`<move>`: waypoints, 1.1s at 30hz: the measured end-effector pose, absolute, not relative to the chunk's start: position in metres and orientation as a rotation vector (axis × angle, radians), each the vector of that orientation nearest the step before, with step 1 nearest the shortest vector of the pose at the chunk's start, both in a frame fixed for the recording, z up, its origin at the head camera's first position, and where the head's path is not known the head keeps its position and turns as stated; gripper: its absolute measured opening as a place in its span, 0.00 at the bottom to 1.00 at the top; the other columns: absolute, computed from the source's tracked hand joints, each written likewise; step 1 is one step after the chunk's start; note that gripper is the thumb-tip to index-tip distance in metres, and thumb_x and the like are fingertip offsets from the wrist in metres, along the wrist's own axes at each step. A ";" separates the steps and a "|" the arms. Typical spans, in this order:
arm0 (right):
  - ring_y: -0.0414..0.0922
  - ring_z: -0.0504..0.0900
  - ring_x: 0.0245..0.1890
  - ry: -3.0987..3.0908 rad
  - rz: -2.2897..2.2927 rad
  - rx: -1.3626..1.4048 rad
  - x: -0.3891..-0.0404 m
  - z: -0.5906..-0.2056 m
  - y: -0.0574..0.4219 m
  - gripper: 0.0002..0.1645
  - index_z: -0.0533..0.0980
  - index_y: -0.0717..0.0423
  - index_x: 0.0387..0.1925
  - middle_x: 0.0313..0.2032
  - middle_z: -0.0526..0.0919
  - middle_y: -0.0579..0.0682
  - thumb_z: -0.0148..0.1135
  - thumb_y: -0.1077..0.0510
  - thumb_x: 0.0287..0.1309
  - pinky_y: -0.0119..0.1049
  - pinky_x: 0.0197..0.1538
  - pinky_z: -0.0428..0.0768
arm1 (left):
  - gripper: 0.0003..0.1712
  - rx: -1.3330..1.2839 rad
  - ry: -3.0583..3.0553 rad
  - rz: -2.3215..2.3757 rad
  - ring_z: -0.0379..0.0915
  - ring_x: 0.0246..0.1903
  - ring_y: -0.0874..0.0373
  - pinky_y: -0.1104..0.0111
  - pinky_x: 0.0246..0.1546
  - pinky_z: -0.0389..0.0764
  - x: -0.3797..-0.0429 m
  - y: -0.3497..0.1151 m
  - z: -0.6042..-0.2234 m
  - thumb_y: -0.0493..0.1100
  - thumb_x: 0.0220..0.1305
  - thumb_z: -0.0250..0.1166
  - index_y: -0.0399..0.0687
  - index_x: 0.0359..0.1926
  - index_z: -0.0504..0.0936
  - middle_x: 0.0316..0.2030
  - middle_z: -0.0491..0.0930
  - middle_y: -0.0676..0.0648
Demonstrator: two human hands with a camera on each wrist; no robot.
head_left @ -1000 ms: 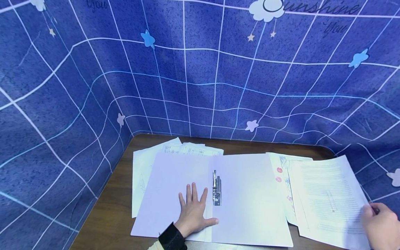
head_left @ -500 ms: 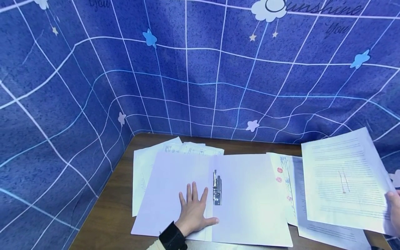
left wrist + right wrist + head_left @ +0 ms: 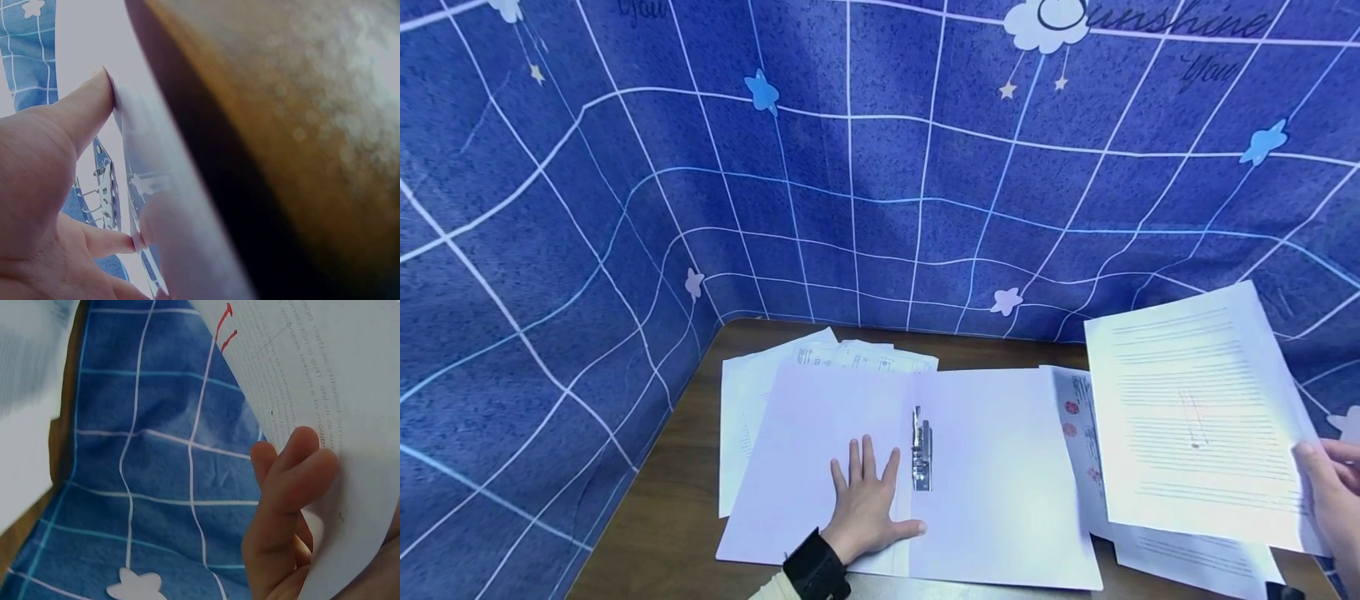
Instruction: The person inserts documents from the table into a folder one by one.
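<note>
Folder: unfolded flat on the table, bearing a metal clip beside the spine.
Left hand: grip spread wide, pressing the left cover, thumb across the spine.
Right hand: grip pinching the edge of a printed paper.
Printed paper: held tilted above other sheets, right of the folder.
Stamped paper: partly under the folder's right side.
</note>
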State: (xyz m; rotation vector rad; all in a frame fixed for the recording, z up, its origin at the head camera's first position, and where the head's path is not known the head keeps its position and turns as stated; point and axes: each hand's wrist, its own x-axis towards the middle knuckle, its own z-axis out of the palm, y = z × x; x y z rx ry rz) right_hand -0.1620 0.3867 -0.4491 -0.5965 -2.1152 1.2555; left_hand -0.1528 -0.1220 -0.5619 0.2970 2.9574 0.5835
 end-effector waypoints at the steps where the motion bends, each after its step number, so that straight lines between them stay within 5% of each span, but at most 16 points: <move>1: 0.16 0.70 0.18 -2.075 1.305 -0.592 -0.161 -0.445 0.379 0.21 0.77 0.28 0.36 0.20 0.73 0.12 0.57 0.63 0.72 0.13 0.21 0.65 | 0.66 0.297 2.959 0.588 0.31 0.75 0.21 0.22 0.64 0.35 -0.153 -0.122 -0.562 0.76 0.47 0.73 0.43 0.78 0.63 0.76 0.41 0.20; 2: 0.17 0.72 0.16 -2.047 1.348 -0.589 -0.159 -0.441 0.370 0.26 0.73 0.22 0.32 0.18 0.75 0.15 0.58 0.65 0.70 0.14 0.19 0.66 | 0.66 0.295 2.959 0.587 0.31 0.75 0.21 0.22 0.64 0.35 -0.153 -0.122 -0.563 0.76 0.47 0.73 0.43 0.78 0.62 0.76 0.41 0.20; 5: 0.22 0.74 0.13 -2.086 1.368 -0.627 -0.155 -0.433 0.348 0.23 0.76 0.25 0.29 0.17 0.77 0.17 0.62 0.63 0.68 0.18 0.17 0.68 | 0.66 0.295 2.960 0.587 0.31 0.75 0.22 0.22 0.64 0.34 -0.154 -0.122 -0.563 0.76 0.48 0.73 0.43 0.78 0.62 0.76 0.41 0.21; 8: 0.23 0.72 0.13 -2.238 1.210 -0.674 -0.153 -0.434 0.335 0.05 0.84 0.44 0.33 0.15 0.73 0.15 0.66 0.55 0.67 0.20 0.18 0.68 | 0.66 0.291 2.954 0.583 0.30 0.75 0.22 0.22 0.64 0.34 -0.155 -0.122 -0.563 0.76 0.48 0.72 0.43 0.78 0.62 0.76 0.41 0.21; 12: 0.22 0.70 0.14 -2.352 1.000 -0.674 -0.157 -0.444 0.320 0.20 0.84 0.64 0.47 0.15 0.69 0.12 0.69 0.50 0.65 0.21 0.21 0.66 | 0.66 0.293 2.948 0.590 0.31 0.75 0.21 0.22 0.64 0.34 -0.154 -0.122 -0.562 0.76 0.48 0.73 0.43 0.78 0.62 0.76 0.41 0.21; 23: 0.27 0.78 0.17 -2.392 1.252 -0.600 -0.163 -0.471 0.268 0.19 0.85 0.61 0.48 0.18 0.80 0.20 0.69 0.50 0.65 0.24 0.22 0.72 | 0.66 0.284 2.939 0.593 0.30 0.75 0.22 0.22 0.64 0.34 -0.153 -0.120 -0.562 0.76 0.48 0.72 0.43 0.78 0.62 0.76 0.41 0.21; 33: 0.32 0.81 0.20 -2.477 1.268 -0.545 -0.164 -0.497 0.229 0.17 0.84 0.61 0.50 0.34 0.90 0.58 0.67 0.52 0.69 0.25 0.23 0.76 | 0.66 0.274 2.944 0.569 0.30 0.75 0.22 0.22 0.64 0.35 -0.152 -0.118 -0.559 0.76 0.48 0.73 0.43 0.78 0.62 0.76 0.41 0.21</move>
